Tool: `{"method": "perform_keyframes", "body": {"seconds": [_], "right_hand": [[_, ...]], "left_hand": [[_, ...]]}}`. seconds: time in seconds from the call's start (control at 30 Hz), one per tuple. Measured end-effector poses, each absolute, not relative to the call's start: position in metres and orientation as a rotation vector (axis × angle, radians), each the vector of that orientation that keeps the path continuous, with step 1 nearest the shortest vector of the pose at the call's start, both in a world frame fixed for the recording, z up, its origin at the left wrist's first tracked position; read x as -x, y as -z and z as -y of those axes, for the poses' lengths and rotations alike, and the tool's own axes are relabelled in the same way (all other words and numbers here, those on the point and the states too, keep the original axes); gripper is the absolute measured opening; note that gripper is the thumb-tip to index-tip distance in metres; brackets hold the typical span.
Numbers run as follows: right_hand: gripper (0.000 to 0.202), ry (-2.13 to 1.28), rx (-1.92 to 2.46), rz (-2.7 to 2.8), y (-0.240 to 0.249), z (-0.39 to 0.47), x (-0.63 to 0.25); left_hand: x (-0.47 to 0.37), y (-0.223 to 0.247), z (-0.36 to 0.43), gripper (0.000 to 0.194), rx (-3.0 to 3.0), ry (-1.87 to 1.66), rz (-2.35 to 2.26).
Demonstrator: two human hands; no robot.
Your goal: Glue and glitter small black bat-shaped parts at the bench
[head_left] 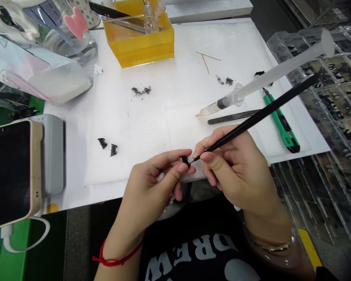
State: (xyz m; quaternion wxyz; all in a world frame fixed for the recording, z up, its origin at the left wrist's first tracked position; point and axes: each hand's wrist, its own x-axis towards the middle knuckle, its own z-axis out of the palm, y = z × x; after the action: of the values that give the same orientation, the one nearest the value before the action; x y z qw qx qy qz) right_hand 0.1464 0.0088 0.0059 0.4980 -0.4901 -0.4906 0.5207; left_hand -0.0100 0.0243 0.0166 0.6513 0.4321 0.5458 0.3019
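Note:
Between thumb and fingers, my left hand [156,185] pinches a small black part [186,160] just past the table's front edge. My right hand [234,168] grips a long thin black tool [251,119] like a fine brush, slanting up to the right. Its narrow tip meets the black part or lies right at it; I cannot tell which. Two similar black parts [114,150] lie on the white sheet to the left. Beyond my right hand are a syringe [225,101] with an orange tip, tweezers [232,116] and a green utility knife [281,123].
A yellow box [143,48] of tools stands at the back. Tiny dark bits lie in small piles [141,91], near two thin sticks [205,63]. A phone [10,171] leans against a grey block [53,154] at left. Clear compartment trays [336,97] of black parts stand at right.

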Motion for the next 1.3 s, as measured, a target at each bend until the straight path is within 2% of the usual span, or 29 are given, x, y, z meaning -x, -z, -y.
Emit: {"method": "perform_keyframes", "body": {"seconds": [0.37, 0.73, 0.93, 1.3], "right_hand": [[0.011, -1.258, 1.195, 1.204, -0.005, -0.009, -0.147], [0.017, -1.264, 1.138, 1.154, -0.007, -0.008, -0.149], [0.011, -1.202, 1.197, 1.121, -0.008, -0.009, -0.151], [0.006, -1.325, 1.321, 1.291, -0.009, -0.010, -0.155]], "left_hand": [[0.009, -0.017, -0.021, 0.013, -0.999, -0.688, -1.224], [0.009, -0.016, -0.021, 0.013, -1.020, -0.711, -1.225], [0.013, -0.015, -0.018, 0.011, -0.958, -0.720, -1.222], [0.015, -0.022, -0.002, 0.011, -1.050, -0.791, -1.475]]}}
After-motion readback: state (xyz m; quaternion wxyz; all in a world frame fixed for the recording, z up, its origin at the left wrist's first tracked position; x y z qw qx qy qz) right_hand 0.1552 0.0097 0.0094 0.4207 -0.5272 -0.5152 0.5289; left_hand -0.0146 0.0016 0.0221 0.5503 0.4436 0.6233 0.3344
